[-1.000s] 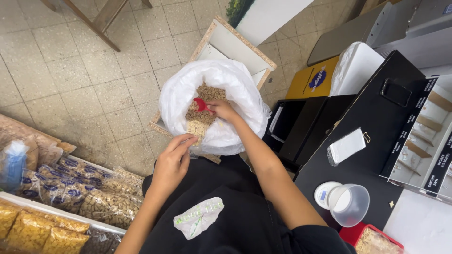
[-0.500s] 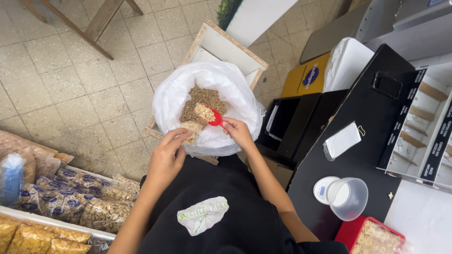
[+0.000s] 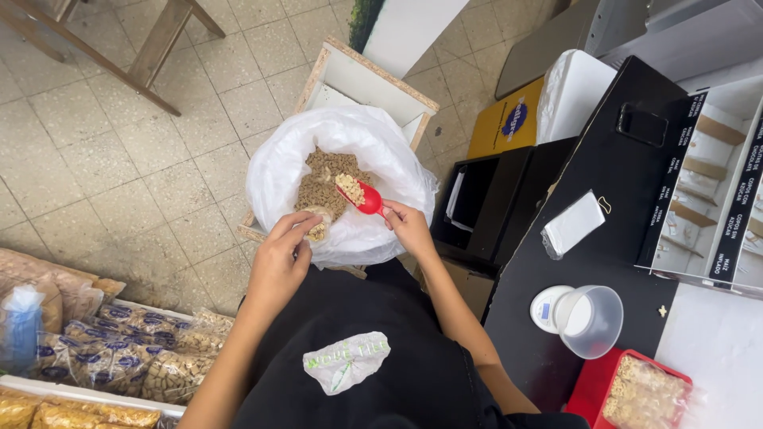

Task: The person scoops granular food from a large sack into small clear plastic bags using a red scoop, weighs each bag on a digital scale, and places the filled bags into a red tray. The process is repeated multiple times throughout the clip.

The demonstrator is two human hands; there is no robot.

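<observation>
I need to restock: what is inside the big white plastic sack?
The white sack holds brown pellets. The right hand dips a red scoop in; the left hand holds a small bag. Its depth is hidden.

Your scoop (image 3: pixel 367 198) is glossy red plastic, the sack (image 3: pixel 278 171) thin crinkled translucent plastic (floor (image 3: pixel 103 151) matt tile).

The red scoop's (image 3: pixel 367 199) handle was hidden inside the right hand (image 3: pixel 409 228). The small clear bag (image 3: pixel 318 226) at the left hand (image 3: pixel 278 262) was largely covered by that hand's fingers, so its fill could not be judged. The white sack's (image 3: pixel 274 171) base was hidden behind the person's black apron (image 3: pixel 413 349). Right of the sack, the red tray (image 3: pixel 592 389) was cut by the lower edge, and the scale (image 3: pixel 546 306) was partly covered by a clear cup (image 3: pixel 592 322), its display too small to read.
</observation>
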